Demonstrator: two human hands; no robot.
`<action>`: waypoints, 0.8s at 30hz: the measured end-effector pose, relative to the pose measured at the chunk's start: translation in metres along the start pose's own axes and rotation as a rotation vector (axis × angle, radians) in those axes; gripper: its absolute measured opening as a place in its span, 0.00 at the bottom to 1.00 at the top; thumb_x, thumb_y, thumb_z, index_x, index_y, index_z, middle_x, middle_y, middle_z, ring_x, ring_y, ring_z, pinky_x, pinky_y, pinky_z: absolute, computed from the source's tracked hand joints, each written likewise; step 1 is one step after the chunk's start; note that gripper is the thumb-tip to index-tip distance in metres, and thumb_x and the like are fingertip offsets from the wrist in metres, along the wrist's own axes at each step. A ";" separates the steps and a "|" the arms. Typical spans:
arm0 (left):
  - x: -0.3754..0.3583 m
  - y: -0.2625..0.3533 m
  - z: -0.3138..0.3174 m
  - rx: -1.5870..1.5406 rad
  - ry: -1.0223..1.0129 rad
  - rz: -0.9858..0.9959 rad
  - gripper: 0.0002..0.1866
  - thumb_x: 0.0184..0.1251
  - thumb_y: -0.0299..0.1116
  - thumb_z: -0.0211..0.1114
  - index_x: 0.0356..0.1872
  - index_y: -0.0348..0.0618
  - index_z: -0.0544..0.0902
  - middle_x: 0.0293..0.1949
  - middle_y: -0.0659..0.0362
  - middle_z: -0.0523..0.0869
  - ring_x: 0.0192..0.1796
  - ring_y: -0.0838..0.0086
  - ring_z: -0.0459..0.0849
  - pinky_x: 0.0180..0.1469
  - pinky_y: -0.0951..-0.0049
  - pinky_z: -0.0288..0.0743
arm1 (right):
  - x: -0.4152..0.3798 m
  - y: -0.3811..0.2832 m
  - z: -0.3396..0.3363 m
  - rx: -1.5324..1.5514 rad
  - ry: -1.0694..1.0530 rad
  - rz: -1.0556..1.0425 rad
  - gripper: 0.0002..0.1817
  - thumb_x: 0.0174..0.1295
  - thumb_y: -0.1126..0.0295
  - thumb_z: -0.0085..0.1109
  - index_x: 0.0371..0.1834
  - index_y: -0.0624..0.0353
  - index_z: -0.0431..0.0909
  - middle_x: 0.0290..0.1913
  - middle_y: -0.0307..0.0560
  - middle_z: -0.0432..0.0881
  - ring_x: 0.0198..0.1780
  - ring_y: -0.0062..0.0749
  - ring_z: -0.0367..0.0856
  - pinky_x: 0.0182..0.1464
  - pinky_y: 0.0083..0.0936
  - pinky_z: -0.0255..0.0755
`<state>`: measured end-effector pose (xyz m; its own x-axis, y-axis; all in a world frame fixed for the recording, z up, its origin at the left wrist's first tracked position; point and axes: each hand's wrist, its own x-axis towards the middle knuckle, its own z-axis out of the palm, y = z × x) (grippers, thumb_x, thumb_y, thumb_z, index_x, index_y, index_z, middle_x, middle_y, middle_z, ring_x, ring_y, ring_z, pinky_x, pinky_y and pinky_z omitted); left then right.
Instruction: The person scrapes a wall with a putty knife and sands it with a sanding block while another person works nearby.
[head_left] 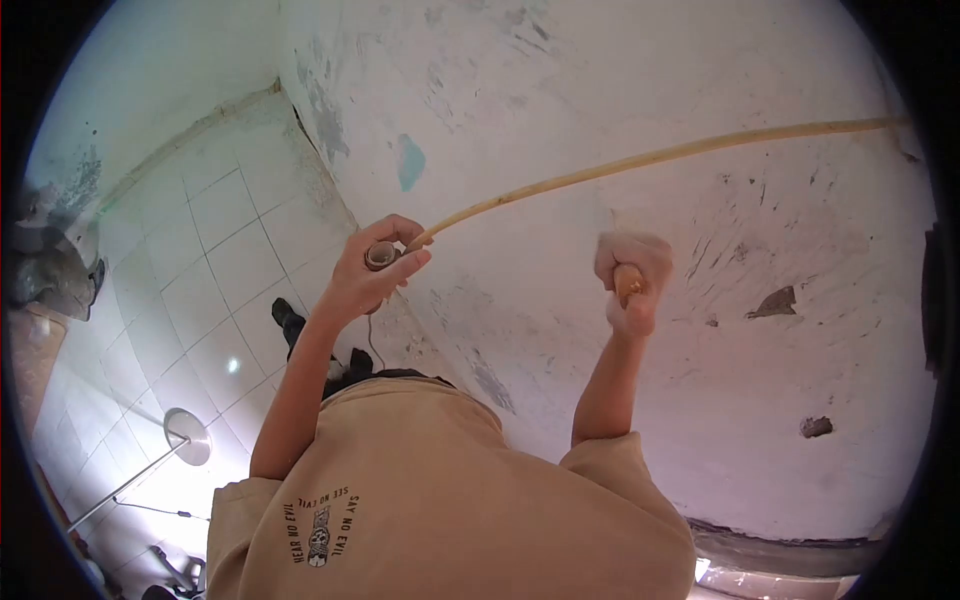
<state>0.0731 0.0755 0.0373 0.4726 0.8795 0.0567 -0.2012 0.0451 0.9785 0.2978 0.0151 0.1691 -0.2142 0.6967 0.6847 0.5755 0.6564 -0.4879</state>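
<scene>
Pole of pale yellow wood (640, 160) slants up-right from the left hand (372, 268), which pinches its metal-capped end, nearer than the blurred, fisted right hand (632, 280) gripping an orange handle (628, 283)

The long stick (640, 158) was pale yellow. Behind the stick, the wall (620, 80) was white with gray scuffs, dark chips and one small blue-green patch (410, 162). Left of the wall, the floor tiles (225, 240) were white squares with thin gray lines. The shirt (450, 500) was tan with black letters.
</scene>
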 end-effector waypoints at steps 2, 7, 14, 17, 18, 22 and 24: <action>0.002 -0.002 0.002 -0.003 -0.009 0.002 0.11 0.57 0.34 0.63 0.36 0.39 0.76 0.22 0.67 0.74 0.16 0.90 0.67 0.22 0.87 0.66 | 0.005 0.010 -0.002 -0.155 -0.160 0.038 0.40 0.52 0.27 0.29 0.04 0.55 0.52 0.05 0.34 0.53 0.06 0.20 0.52 0.12 0.16 0.38; 0.003 -0.004 -0.001 -0.024 -0.047 -0.029 0.10 0.57 0.34 0.63 0.35 0.39 0.75 0.23 0.67 0.75 0.16 0.90 0.67 0.22 0.87 0.66 | 0.004 0.001 -0.011 0.105 -0.082 0.052 0.39 0.50 0.28 0.38 0.07 0.57 0.51 0.09 0.37 0.50 0.10 0.25 0.50 0.15 0.21 0.41; 0.005 -0.009 0.002 -0.046 -0.041 -0.044 0.10 0.56 0.36 0.64 0.34 0.42 0.76 0.20 0.69 0.74 0.16 0.90 0.65 0.18 0.87 0.57 | -0.023 0.017 -0.006 -0.057 0.129 0.048 0.40 0.51 0.27 0.31 0.05 0.55 0.50 0.07 0.36 0.53 0.08 0.22 0.51 0.12 0.19 0.38; 0.004 0.003 0.005 -0.011 -0.062 -0.117 0.10 0.56 0.36 0.63 0.34 0.42 0.76 0.19 0.69 0.73 0.17 0.90 0.65 0.18 0.87 0.56 | -0.021 0.007 -0.002 -0.168 0.220 0.064 0.41 0.47 0.24 0.32 0.06 0.55 0.52 0.07 0.36 0.53 0.07 0.23 0.51 0.12 0.19 0.39; 0.006 -0.001 0.004 -0.012 -0.056 -0.113 0.10 0.56 0.36 0.63 0.34 0.42 0.76 0.19 0.69 0.73 0.17 0.90 0.65 0.18 0.87 0.56 | -0.010 -0.005 -0.001 -0.102 0.106 -0.037 0.41 0.45 0.23 0.33 0.06 0.55 0.53 0.07 0.36 0.53 0.07 0.24 0.50 0.12 0.19 0.39; 0.004 -0.003 0.001 -0.004 -0.068 -0.091 0.10 0.56 0.35 0.63 0.34 0.41 0.76 0.21 0.67 0.74 0.18 0.90 0.67 0.18 0.87 0.58 | -0.009 -0.013 0.002 0.184 0.050 -0.107 0.40 0.47 0.25 0.36 0.06 0.55 0.54 0.06 0.36 0.52 0.07 0.23 0.49 0.12 0.19 0.39; 0.004 -0.003 0.004 -0.016 -0.083 -0.118 0.10 0.56 0.34 0.63 0.34 0.40 0.75 0.24 0.64 0.76 0.19 0.89 0.69 0.19 0.88 0.61 | -0.014 -0.011 0.001 0.143 0.095 -0.088 0.39 0.49 0.27 0.39 0.06 0.55 0.54 0.06 0.36 0.52 0.07 0.22 0.49 0.11 0.18 0.39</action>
<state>0.0787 0.0772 0.0350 0.5633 0.8252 -0.0417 -0.1530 0.1538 0.9762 0.2940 -0.0015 0.1638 -0.1795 0.6085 0.7730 0.4380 0.7530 -0.4910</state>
